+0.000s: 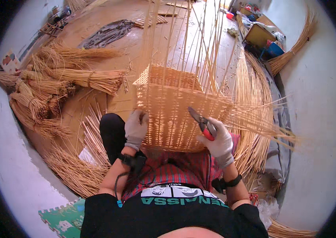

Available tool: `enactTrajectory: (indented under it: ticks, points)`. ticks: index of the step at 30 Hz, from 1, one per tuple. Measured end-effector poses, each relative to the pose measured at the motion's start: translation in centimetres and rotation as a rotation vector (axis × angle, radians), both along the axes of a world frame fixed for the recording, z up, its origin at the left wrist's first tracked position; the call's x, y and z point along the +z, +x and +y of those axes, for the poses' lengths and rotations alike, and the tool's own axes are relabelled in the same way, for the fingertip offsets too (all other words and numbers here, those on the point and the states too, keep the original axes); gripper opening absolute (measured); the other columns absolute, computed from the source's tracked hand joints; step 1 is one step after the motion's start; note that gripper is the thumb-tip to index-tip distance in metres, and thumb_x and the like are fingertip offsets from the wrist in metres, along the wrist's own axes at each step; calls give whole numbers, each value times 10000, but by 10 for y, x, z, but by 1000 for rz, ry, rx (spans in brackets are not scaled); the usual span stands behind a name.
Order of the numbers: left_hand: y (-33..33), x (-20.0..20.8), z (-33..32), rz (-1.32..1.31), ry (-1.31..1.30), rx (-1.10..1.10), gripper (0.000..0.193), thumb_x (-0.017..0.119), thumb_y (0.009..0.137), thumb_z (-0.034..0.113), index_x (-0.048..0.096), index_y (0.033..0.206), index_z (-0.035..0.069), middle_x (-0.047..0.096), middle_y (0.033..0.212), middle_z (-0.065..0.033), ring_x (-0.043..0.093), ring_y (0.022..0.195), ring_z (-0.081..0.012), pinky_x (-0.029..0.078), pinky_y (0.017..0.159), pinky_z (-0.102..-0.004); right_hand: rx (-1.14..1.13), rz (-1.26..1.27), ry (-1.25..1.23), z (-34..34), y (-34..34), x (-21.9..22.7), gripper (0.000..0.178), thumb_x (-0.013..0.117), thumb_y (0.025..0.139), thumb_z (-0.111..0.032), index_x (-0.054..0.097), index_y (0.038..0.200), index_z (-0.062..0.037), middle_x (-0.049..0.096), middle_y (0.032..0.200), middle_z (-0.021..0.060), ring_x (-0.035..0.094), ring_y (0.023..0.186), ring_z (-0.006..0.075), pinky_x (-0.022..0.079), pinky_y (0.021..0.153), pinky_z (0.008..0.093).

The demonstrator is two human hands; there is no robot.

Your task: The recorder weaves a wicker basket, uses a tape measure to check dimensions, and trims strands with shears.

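A half-woven wicker basket (168,115) rests on my lap, its open top turned away and tall loose stakes rising from it. Long loose weavers trail off its right side. My left hand (137,129), in a pale work glove, is closed on the basket's left edge, with the thumb on the outer wall. Pruning shears (204,126) with red grips are in my gloved right hand (219,143). Their dark blades point up and left, in front of the woven wall. Whether the blades touch the wicker cannot be told.
Tied willow bundles (92,79) lie on the floor at left. Long loose rods (251,119) spread along the right, beside a grey cloth (277,146). Farther back are a dark plastic sheet (108,33) and a blue container (274,49). A green foam mat (64,218) lies near left.
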State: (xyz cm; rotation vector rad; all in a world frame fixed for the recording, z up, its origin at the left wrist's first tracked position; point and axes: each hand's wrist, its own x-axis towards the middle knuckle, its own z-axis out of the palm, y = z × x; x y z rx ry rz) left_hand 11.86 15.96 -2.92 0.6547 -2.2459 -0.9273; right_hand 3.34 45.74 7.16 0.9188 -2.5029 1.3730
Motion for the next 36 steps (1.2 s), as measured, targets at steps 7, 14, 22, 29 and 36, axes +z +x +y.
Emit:
enactTrajectory:
  ticks: [7, 14, 22, 29, 36]
  points:
    - [26, 45, -39, 350, 165, -44, 252, 707, 970, 146, 686, 1184, 15, 673, 1001, -52, 601, 824, -126, 510, 741, -311, 14, 429, 368, -67, -5, 48, 745, 896, 665, -405, 644, 1331, -187, 647, 1058, 57, 634, 990, 299, 505, 862, 440]
    - [29, 104, -39, 414, -246, -168, 173, 704, 956, 137, 692, 1102, 44, 663, 1022, -85, 617, 827, -182, 533, 745, -344, 39, 618, 505, -131, -21, 62, 725, 849, 717, -413, 608, 1367, -201, 584, 1160, 37, 581, 1094, 265, 453, 940, 445]
    - [34, 87, -28, 520, -200, -286, 165, 742, 844, -11, 684, 995, 19, 713, 921, -145, 720, 818, -325, 570, 702, -395, 98, 557, 666, -173, -32, 70, 747, 859, 711, -405, 605, 1384, -202, 610, 1203, 65, 581, 1136, 291, 447, 954, 468]
    - [31, 95, -31, 523, -256, -314, 188, 759, 807, -6, 682, 971, 44, 715, 904, -116, 709, 766, -295, 553, 661, -380, 89, 506, 681, -176, -33, 67, 682, 869, 705, -397, 648, 1327, -222, 643, 1141, 70, 617, 1059, 294, 472, 929, 442]
    - [21, 103, 4, 265, -645, -729, 125, 666, 826, 169, 680, 947, 142, 659, 902, -19, 652, 722, -202, 492, 599, -362, 285, 438, 679, -152, -70, 138, 579, 871, 686, -401, 732, 1219, -225, 679, 998, 46, 665, 965, 261, 508, 874, 403]
